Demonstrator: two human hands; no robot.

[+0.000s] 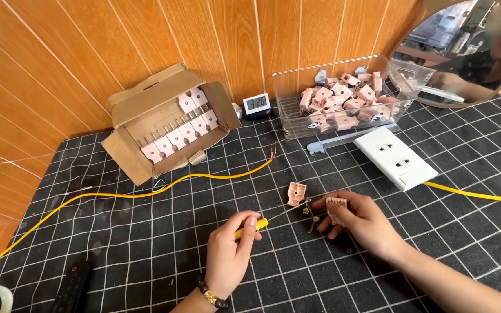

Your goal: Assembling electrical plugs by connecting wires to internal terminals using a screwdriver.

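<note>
- While the left hand is closed around a yellow-handled screwdriver, its thin shaft slants up and right toward the small metal parts lying between the two hands.
- Fingers of the right hand are pinched together on a pink plug half, held just above the mat.
- A second pink plug half lies loose on the black grid mat, just left of the right hand.
- Beyond the hands, a yellow wire curves across the mat.
- Farther back stand a cardboard box of pink plugs, a small digital clock, a clear plastic bin of plug parts and a white wall socket.
- A black remote lies near the left corner.
</note>
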